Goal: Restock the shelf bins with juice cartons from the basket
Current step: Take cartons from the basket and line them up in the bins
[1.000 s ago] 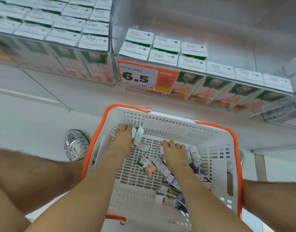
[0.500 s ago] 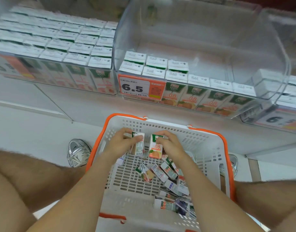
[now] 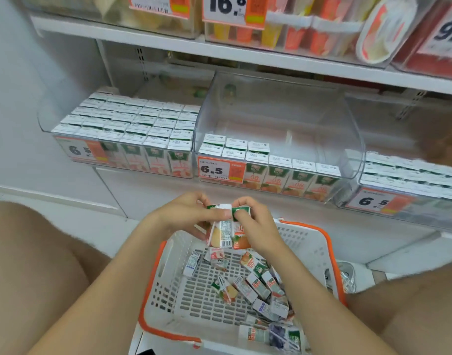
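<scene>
My left hand [image 3: 184,216] holds an upright juice carton [image 3: 221,233] with a yellowish fruit picture. My right hand [image 3: 255,224] grips a second carton [image 3: 241,239] with an orange picture, pressed against the first. Both hover above the far rim of the white basket with orange trim [image 3: 155,278]. Several loose cartons [image 3: 253,283] lie on the basket floor, mostly right of centre. Straight ahead stands the middle clear bin [image 3: 278,119], partly filled: cartons [image 3: 278,162] only along its front.
The left bin [image 3: 127,124] is packed full of cartons. A right bin [image 3: 409,175] also holds cartons. Price tags reading 6.5 hang on the bin fronts. A shelf above carries other packaged goods. My bare knees flank the basket.
Both hands rose out of the basket, each with a carton, and came together above its far rim. The view tilted up, showing more of the shelves.
</scene>
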